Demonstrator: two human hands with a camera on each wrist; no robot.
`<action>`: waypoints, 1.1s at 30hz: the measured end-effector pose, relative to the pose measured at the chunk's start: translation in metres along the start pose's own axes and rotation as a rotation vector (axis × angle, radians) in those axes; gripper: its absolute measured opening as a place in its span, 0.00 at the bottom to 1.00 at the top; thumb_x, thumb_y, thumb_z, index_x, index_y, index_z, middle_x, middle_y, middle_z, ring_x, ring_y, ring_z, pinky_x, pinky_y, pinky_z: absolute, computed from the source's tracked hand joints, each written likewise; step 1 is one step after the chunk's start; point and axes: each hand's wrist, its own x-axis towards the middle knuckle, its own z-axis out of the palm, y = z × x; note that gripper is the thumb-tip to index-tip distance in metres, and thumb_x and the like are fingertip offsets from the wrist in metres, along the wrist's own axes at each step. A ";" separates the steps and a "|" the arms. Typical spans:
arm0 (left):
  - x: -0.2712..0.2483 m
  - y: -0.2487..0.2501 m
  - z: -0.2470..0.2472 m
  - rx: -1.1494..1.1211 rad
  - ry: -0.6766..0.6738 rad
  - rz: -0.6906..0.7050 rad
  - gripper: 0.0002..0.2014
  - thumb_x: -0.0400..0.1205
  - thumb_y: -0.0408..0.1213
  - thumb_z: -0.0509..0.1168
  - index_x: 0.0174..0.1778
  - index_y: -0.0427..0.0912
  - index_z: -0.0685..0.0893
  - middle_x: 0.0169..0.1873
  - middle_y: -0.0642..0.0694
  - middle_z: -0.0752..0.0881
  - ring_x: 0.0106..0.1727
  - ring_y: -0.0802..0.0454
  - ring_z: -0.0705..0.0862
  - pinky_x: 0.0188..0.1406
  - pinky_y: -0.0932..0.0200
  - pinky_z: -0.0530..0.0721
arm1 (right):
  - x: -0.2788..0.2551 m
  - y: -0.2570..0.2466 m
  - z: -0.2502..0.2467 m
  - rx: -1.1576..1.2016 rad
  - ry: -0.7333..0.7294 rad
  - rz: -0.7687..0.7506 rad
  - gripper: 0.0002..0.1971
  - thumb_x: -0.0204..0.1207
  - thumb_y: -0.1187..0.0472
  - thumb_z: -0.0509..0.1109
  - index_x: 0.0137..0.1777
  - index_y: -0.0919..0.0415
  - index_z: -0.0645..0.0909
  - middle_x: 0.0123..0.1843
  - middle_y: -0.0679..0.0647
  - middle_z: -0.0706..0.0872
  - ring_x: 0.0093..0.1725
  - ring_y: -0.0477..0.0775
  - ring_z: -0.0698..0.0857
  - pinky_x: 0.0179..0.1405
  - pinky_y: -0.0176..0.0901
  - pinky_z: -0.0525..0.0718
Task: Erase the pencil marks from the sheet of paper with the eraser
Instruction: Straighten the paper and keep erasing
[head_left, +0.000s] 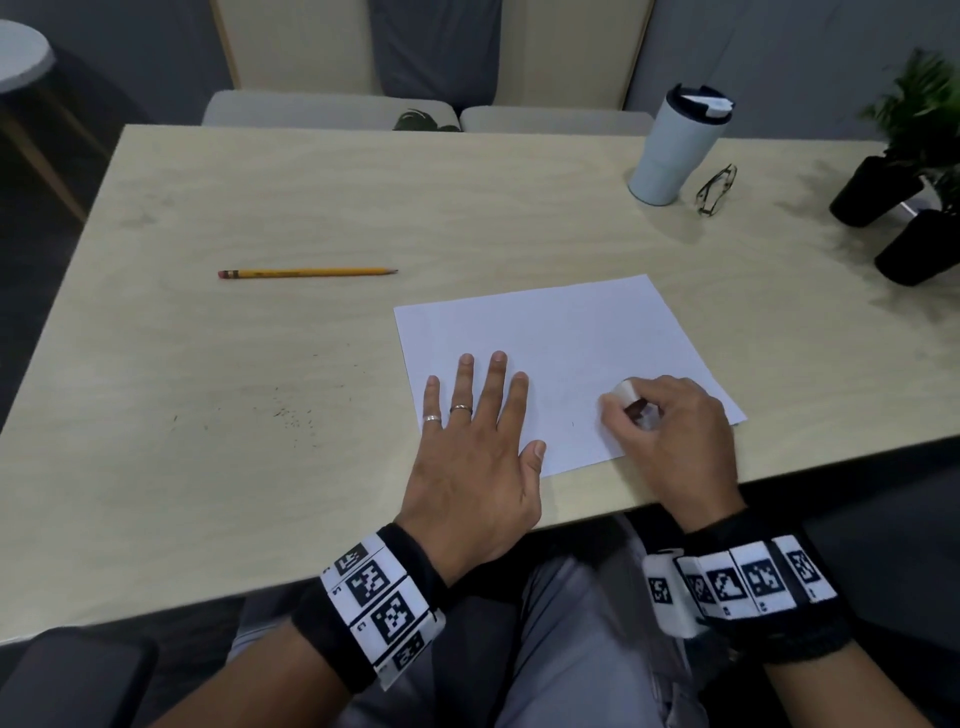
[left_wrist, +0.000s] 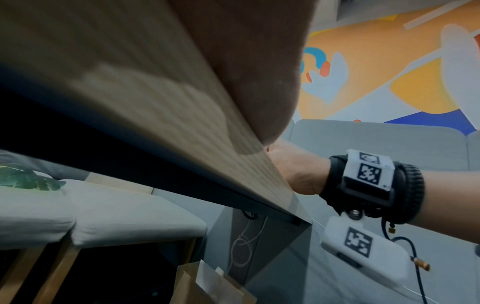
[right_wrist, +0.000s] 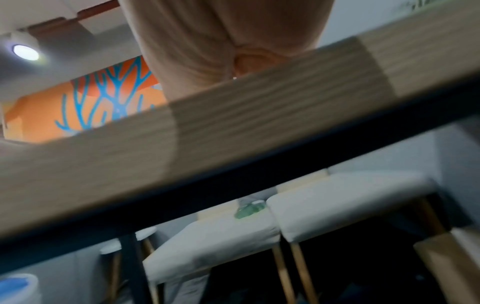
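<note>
— White sheet of paper (head_left: 550, 353) lies near the table's (head_left: 234, 218) front edge?
— Yes; the left hand (head_left: 470, 447) presses it flat, fingers spread. The right hand (head_left: 670, 431) pinches the eraser (head_left: 626, 391) against its lower right part.

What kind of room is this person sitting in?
Probably an office lounge or break area: a pale wooden table with cushioned seats behind it, potted plants, and a colourful wall mural.
</note>
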 end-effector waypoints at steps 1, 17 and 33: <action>0.000 0.000 0.000 0.003 -0.001 0.001 0.35 0.92 0.55 0.35 0.94 0.43 0.43 0.93 0.41 0.36 0.92 0.36 0.32 0.90 0.30 0.39 | 0.000 -0.001 -0.001 -0.002 0.012 -0.006 0.17 0.81 0.51 0.75 0.32 0.54 0.79 0.30 0.47 0.78 0.38 0.58 0.78 0.38 0.60 0.83; 0.000 0.000 0.001 -0.009 0.000 -0.003 0.35 0.92 0.55 0.36 0.94 0.42 0.45 0.93 0.41 0.38 0.92 0.36 0.33 0.90 0.28 0.40 | -0.009 -0.016 0.009 0.050 -0.051 -0.004 0.12 0.80 0.50 0.79 0.36 0.52 0.85 0.33 0.46 0.82 0.41 0.55 0.80 0.38 0.56 0.83; -0.001 0.000 0.000 0.004 -0.003 -0.009 0.35 0.92 0.55 0.35 0.94 0.43 0.42 0.92 0.41 0.35 0.92 0.36 0.31 0.89 0.29 0.37 | -0.027 -0.034 0.003 0.039 -0.085 -0.051 0.13 0.79 0.52 0.80 0.34 0.51 0.83 0.31 0.45 0.80 0.40 0.55 0.78 0.37 0.53 0.80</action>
